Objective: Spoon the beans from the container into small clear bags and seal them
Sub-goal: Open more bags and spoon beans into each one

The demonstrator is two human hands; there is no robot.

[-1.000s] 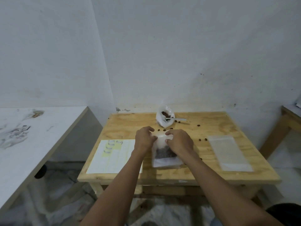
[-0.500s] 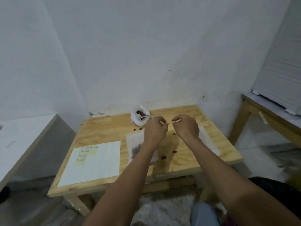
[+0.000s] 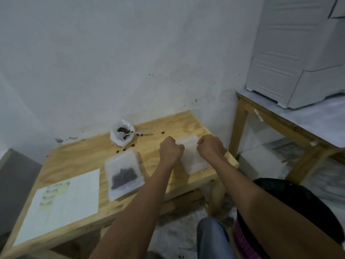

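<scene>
Two hands worked at the far right of the wooden table (image 3: 78, 156): the left hand (image 3: 170, 150) and the right hand (image 3: 211, 148) both had their fingers curled in, set at either side of an empty clear bag (image 3: 192, 156) that lay flat near the table's right edge, and they seemed to be pinching its top corners, though the fingertips were turned away and the grasp itself could not be confirmed. Left of them lay a filled bag (image 3: 124, 173) flat on the wood, a dark heap of beans (image 3: 124, 176) in its lower half; whether its top was sealed could not be told. At the back by the wall stood the container (image 3: 122, 132), a crumpled white pouch holding beans, with the spoon (image 3: 135, 133) resting in it, handle pointing right, and several loose beans (image 3: 133, 145) scattered just beside it. By my judgement the step was taking up a fresh bag and opening its mouth; done well, that would mean parting the two film layers at the top with thumb and forefinger of each hand, then holding the mouth wide close to the container so fewer beans spill. On the near left lay a pale sheet (image 3: 61, 206) with a yellow patch and dark marks at its top, too blurred to read; no brand or label was legible anywhere
</scene>
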